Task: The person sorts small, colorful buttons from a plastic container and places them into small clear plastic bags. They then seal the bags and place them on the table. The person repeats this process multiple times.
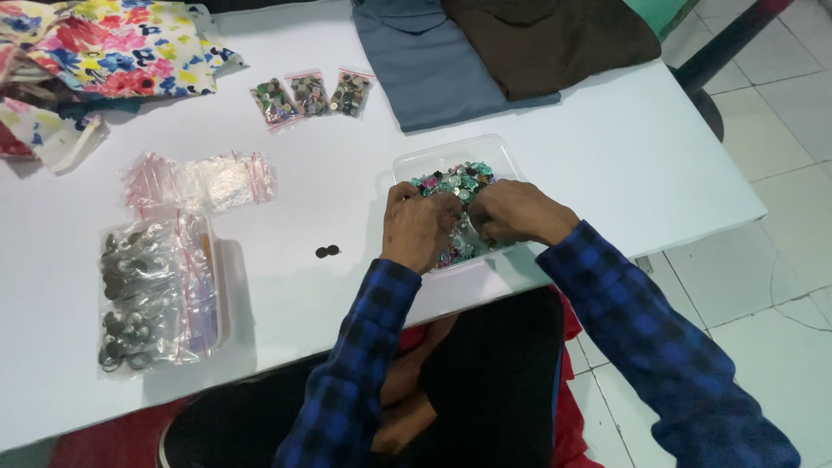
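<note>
Fingers of left hand point(419, 227) and right hand point(513, 211) curled, grip unclear, into clear plastic tray point(451, 154) of multicoloured buttons point(452, 180); two dark buttons point(327, 251) left, grey folded cloth point(438, 61) above.

At frame centre a clear, glossy plastic tray point(407, 165) holds shiny multicoloured buttons point(455, 180). The smooth white matt tabletop point(607, 147) carries soft folded blue-grey cloth point(433, 69) and crinkly transparent plastic zip bags point(204, 180) at left.
</note>
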